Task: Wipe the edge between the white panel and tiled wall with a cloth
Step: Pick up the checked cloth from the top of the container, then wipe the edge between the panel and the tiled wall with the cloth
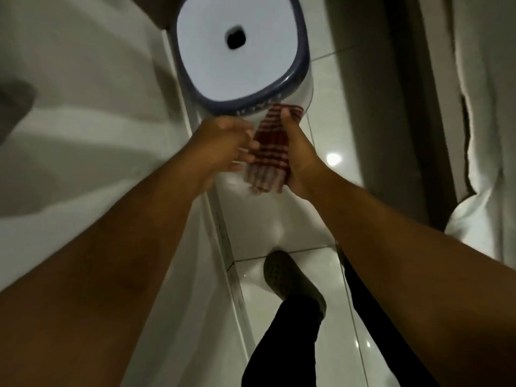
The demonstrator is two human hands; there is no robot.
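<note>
The right hand grips a red-and-white striped cloth at mid-frame, thumb pressed along its upper edge and palm closed round its right side, so that the fabric hangs folded between both hands. The left hand meets it from the left, fingers curled and pinching the cloth's left edge; both hands are closed on it, seemingly gathering or refolding it and not yet wiping.

Nearest the camera, both forearms reach up from the lower corners of the frame. Between them, low and centre, a dark-trousered leg ends in a grey perforated clog on the glossy tiled floor.

Running from bottom centre up to just under the left hand is the narrow seam where the white panel, which fills the left of the frame, meets the tiles. The cloth is held just right of and above that seam, not touching it.

Beyond the hands, at top centre, stands a white plastic stool with a dark rim and a hole in its seat, close against the seam. At far right hangs a pale curtain.

To do this well, I judge the cloth should be bunched into a firm pad over the fingertips, pressed into the groove and drawn along it in long strokes; the stool will probably need shifting to reach the stretch behind it.
</note>
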